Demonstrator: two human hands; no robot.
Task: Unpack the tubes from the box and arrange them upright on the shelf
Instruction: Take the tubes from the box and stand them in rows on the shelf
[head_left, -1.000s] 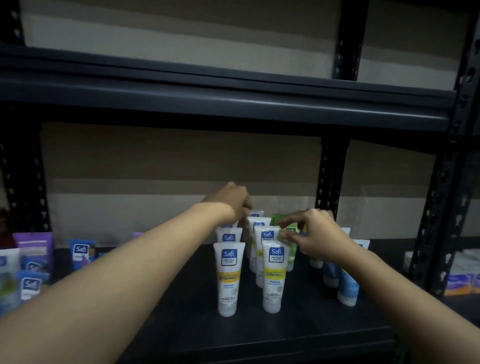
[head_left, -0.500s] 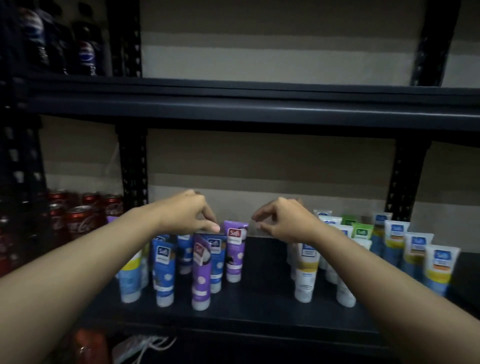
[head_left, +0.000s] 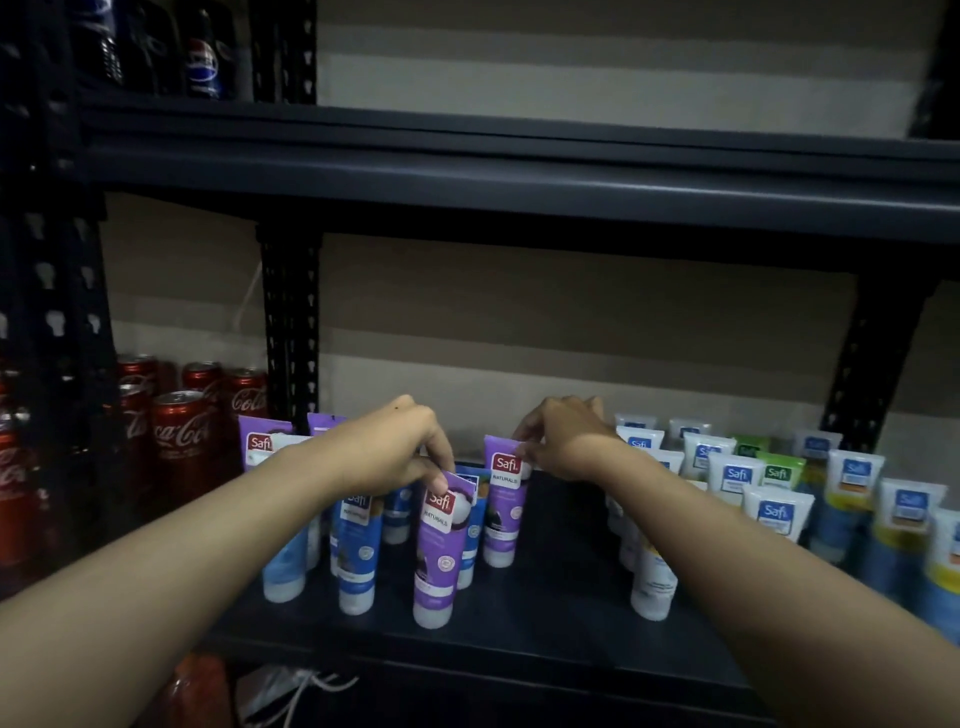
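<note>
Head view, far left: red cola cans (head_left: 179, 436) stand in the neighbouring bay, with dark cola bottles (head_left: 200, 62) on the level above
Left cluster: blue tubes (head_left: 358, 551) and purple ones stand cap-down on the shelf (head_left: 561, 597), packed close together
Left hand (head_left: 395, 452): knuckles up, thumb and fingers curled down and pinching the flat crimped top of the front purple tube (head_left: 441, 545)
Front purple tube: at the front edge of the left cluster, cap on the shelf board, long axis near vertical with the top leaning slightly to the right
Rear purple tube (head_left: 504, 504): upright, cap down, just behind and to the right of the front one
Right hand (head_left: 566, 441): fingertips pinching the upper right corner of the rear purple tube
Gap: a bare strip of shelf lies between the two clusters, under the right forearm
Right cluster: white tubes (head_left: 774, 514) with blue, green and yellow labels, upright in rows
Governing relation: each held tube stands directly below its own hand, so each hand is nearest to its own tube; judged next need is a small correction at the top of the leaning tube, with the cap as pivot
Container: the box is not in view, so what it holds cannot be told; the shelf carries every tube seen
</note>
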